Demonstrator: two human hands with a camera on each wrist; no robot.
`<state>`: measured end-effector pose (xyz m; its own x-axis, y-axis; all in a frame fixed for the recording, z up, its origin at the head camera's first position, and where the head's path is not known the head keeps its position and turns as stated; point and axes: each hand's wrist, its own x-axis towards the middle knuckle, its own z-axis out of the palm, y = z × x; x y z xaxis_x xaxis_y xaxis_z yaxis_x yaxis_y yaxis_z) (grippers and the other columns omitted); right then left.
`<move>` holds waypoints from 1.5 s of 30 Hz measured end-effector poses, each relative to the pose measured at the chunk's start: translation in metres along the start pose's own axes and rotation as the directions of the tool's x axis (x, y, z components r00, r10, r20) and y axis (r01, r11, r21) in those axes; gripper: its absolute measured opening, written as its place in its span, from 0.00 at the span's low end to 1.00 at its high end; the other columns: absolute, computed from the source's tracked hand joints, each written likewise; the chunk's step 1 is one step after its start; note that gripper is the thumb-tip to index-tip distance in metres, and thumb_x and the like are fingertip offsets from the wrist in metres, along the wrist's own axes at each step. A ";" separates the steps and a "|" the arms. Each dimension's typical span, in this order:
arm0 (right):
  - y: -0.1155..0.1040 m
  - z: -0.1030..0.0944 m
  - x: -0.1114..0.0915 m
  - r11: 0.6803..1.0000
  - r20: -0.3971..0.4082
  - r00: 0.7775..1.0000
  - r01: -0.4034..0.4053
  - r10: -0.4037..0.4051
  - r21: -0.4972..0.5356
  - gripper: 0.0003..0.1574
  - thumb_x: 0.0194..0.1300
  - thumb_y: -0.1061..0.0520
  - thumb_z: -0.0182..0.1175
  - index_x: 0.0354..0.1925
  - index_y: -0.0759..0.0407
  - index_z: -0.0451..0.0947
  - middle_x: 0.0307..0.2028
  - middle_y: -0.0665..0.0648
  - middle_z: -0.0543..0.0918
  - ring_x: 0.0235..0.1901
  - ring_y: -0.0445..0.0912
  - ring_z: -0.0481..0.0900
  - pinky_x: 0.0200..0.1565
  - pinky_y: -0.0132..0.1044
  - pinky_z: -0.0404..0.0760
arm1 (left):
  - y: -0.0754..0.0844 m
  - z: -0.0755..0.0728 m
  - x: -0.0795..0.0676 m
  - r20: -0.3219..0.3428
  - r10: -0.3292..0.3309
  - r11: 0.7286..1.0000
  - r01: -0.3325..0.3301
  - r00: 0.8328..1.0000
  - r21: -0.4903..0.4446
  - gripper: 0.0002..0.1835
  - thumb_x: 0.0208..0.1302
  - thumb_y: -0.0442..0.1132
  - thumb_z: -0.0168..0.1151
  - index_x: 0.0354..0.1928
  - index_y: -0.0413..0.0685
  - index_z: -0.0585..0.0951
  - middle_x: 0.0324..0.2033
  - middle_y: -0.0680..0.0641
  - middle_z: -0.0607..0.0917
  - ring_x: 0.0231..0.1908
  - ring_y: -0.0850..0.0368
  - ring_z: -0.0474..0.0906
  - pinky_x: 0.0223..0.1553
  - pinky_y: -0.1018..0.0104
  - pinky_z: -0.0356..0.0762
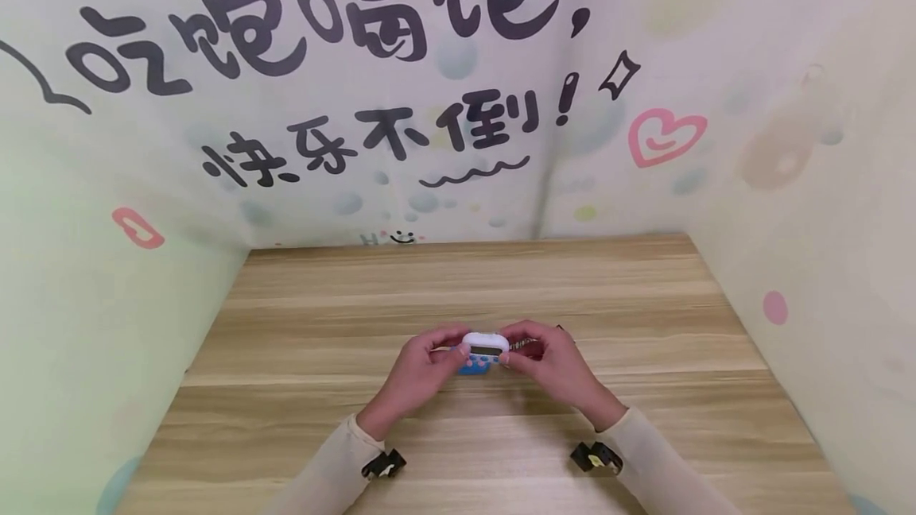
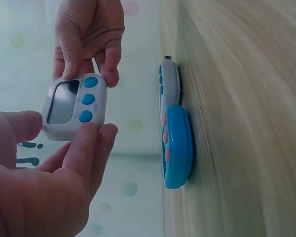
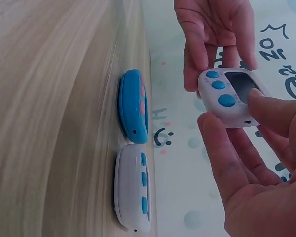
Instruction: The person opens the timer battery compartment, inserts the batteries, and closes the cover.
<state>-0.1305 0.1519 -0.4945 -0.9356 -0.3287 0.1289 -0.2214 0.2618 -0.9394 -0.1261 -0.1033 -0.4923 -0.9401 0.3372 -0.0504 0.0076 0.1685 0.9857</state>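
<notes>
A white digital timer (image 1: 485, 344) with a dark screen and blue round buttons is held between both hands above the table. My left hand (image 1: 424, 364) pinches one end of it between thumb and fingers. At the opposite end, my right hand (image 1: 554, 364) grips it the same way, its thumb at the screen's edge in the right wrist view. Beneath them on the table lies a blue timer (image 2: 178, 148) with pink buttons. Beside it rests a second white timer (image 3: 132, 190) with blue buttons, hidden behind the hands in the head view.
Part of a dark red thing with white marks (image 1: 528, 346) shows behind the right hand; its kind is unclear. The wooden table (image 1: 322, 292) meets pale printed walls (image 1: 444, 213) at the back and both sides. Black bands (image 1: 383, 464) sit on both wrists.
</notes>
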 end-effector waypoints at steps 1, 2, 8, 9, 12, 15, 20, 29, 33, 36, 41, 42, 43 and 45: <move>0.000 0.001 0.000 1.000 -0.008 1.000 0.014 -0.014 -0.001 0.18 0.63 0.61 0.76 0.51 0.51 0.87 0.46 0.56 0.91 0.39 0.48 0.91 0.41 0.35 0.91 | 0.000 0.001 0.000 0.004 -0.007 1.000 0.007 1.000 -0.007 0.23 0.77 0.44 0.65 0.67 0.39 0.81 0.57 0.37 0.86 0.54 0.43 0.89 0.48 0.72 0.87; -0.001 0.001 -0.001 1.000 -0.017 1.000 0.026 -0.026 -0.002 0.18 0.63 0.63 0.76 0.50 0.51 0.87 0.46 0.55 0.91 0.39 0.47 0.91 0.42 0.35 0.91 | 0.000 0.001 0.001 0.011 -0.010 1.000 0.010 1.000 -0.015 0.23 0.77 0.44 0.64 0.67 0.38 0.80 0.57 0.36 0.87 0.55 0.43 0.88 0.50 0.71 0.87; -0.002 0.002 -0.001 0.996 -0.041 0.996 0.080 -0.078 0.032 0.19 0.60 0.72 0.74 0.46 0.54 0.88 0.47 0.59 0.90 0.45 0.45 0.90 0.48 0.38 0.91 | 0.000 0.003 0.002 0.046 -0.030 0.998 0.032 0.999 -0.048 0.24 0.77 0.44 0.64 0.67 0.36 0.79 0.58 0.34 0.87 0.56 0.50 0.88 0.56 0.64 0.87; -0.002 0.002 -0.001 0.996 -0.041 0.996 0.084 -0.082 0.039 0.18 0.60 0.72 0.74 0.46 0.55 0.88 0.48 0.59 0.89 0.46 0.43 0.90 0.49 0.39 0.91 | 0.000 0.003 0.002 0.047 -0.032 0.998 0.034 0.998 -0.048 0.25 0.77 0.44 0.65 0.67 0.36 0.79 0.58 0.34 0.87 0.56 0.51 0.88 0.56 0.64 0.88; -0.002 0.001 -0.002 0.995 -0.039 0.996 0.082 -0.080 0.060 0.18 0.60 0.71 0.75 0.46 0.56 0.89 0.52 0.61 0.88 0.49 0.40 0.89 0.52 0.41 0.90 | 0.000 0.002 0.002 0.050 -0.040 0.997 0.043 0.998 -0.062 0.26 0.75 0.44 0.67 0.68 0.37 0.79 0.59 0.34 0.86 0.55 0.54 0.88 0.53 0.66 0.88; -0.002 0.001 -0.003 0.994 -0.038 0.997 0.068 -0.065 0.084 0.18 0.60 0.70 0.76 0.48 0.58 0.89 0.56 0.62 0.87 0.53 0.41 0.88 0.55 0.42 0.88 | 0.000 0.002 0.002 0.053 -0.040 0.993 0.046 0.998 -0.105 0.28 0.73 0.42 0.70 0.69 0.37 0.78 0.62 0.32 0.84 0.56 0.53 0.87 0.53 0.67 0.88; -0.002 0.000 -0.002 0.990 -0.013 0.999 0.036 -0.035 0.133 0.28 0.59 0.69 0.76 0.59 0.65 0.84 0.60 0.67 0.85 0.57 0.52 0.88 0.57 0.41 0.87 | 0.000 0.003 0.002 0.049 -0.038 0.979 0.047 0.998 -0.201 0.30 0.70 0.38 0.73 0.69 0.35 0.76 0.65 0.28 0.80 0.59 0.52 0.86 0.53 0.68 0.88; 0.002 -0.002 0.000 0.986 0.057 0.998 -0.009 0.000 0.169 0.38 0.59 0.66 0.77 0.67 0.68 0.78 0.62 0.71 0.83 0.55 0.57 0.88 0.55 0.40 0.89 | -0.002 0.006 0.003 0.046 -0.035 0.953 0.047 0.998 -0.299 0.33 0.63 0.30 0.76 0.70 0.35 0.76 0.64 0.30 0.81 0.58 0.53 0.86 0.53 0.64 0.88; 0.001 -0.003 0.000 0.988 0.057 0.998 0.007 -0.016 0.157 0.33 0.63 0.66 0.74 0.66 0.68 0.79 0.61 0.70 0.83 0.53 0.52 0.89 0.52 0.38 0.90 | -0.004 0.005 0.002 0.045 -0.031 0.956 0.043 0.998 -0.291 0.34 0.62 0.27 0.75 0.70 0.35 0.75 0.65 0.30 0.80 0.56 0.56 0.86 0.53 0.65 0.88; 0.000 -0.004 0.001 0.991 0.046 0.998 0.030 -0.036 0.132 0.28 0.67 0.66 0.71 0.64 0.68 0.80 0.59 0.69 0.83 0.51 0.48 0.88 0.49 0.35 0.90 | -0.004 0.005 0.002 0.056 -0.016 0.961 0.030 0.998 -0.274 0.34 0.62 0.26 0.73 0.71 0.36 0.75 0.65 0.30 0.79 0.55 0.59 0.85 0.52 0.67 0.89; -0.001 -0.004 0.003 0.995 0.032 0.998 0.046 -0.049 0.089 0.25 0.69 0.65 0.69 0.63 0.69 0.81 0.56 0.67 0.84 0.47 0.42 0.87 0.44 0.31 0.90 | -0.003 0.005 0.000 0.071 -0.001 0.967 0.019 0.997 -0.254 0.33 0.65 0.26 0.71 0.72 0.39 0.74 0.66 0.33 0.77 0.54 0.58 0.84 0.52 0.67 0.88; -0.001 -0.004 0.003 0.995 0.026 0.998 0.054 -0.057 0.079 0.25 0.69 0.65 0.70 0.63 0.69 0.81 0.55 0.67 0.83 0.46 0.42 0.87 0.44 0.30 0.90 | -0.003 0.005 0.000 0.064 0.004 0.971 0.012 0.998 -0.240 0.32 0.66 0.27 0.71 0.72 0.39 0.74 0.66 0.33 0.78 0.55 0.56 0.84 0.52 0.68 0.88; -0.001 -0.004 0.003 0.995 0.022 0.998 0.062 -0.063 0.075 0.26 0.68 0.65 0.70 0.62 0.70 0.81 0.54 0.67 0.83 0.45 0.41 0.86 0.43 0.30 0.90 | -0.003 0.005 0.000 0.050 0.005 0.975 0.006 0.999 -0.224 0.32 0.67 0.28 0.70 0.72 0.39 0.74 0.66 0.33 0.78 0.55 0.55 0.84 0.53 0.68 0.88; -0.001 -0.004 0.003 0.994 0.012 0.997 0.076 -0.077 0.074 0.25 0.67 0.66 0.70 0.61 0.71 0.81 0.52 0.67 0.83 0.43 0.40 0.86 0.42 0.29 0.89 | -0.003 0.005 0.000 0.012 0.006 0.980 -0.003 1.000 -0.198 0.30 0.69 0.28 0.69 0.71 0.38 0.74 0.64 0.33 0.80 0.56 0.54 0.84 0.54 0.69 0.87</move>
<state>-0.1344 0.1541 -0.4918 -0.9123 -0.3588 0.1975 -0.2713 0.1683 -0.9477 -0.1242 -0.0988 -0.4960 -0.9357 0.3497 -0.0466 -0.0570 -0.0197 0.9982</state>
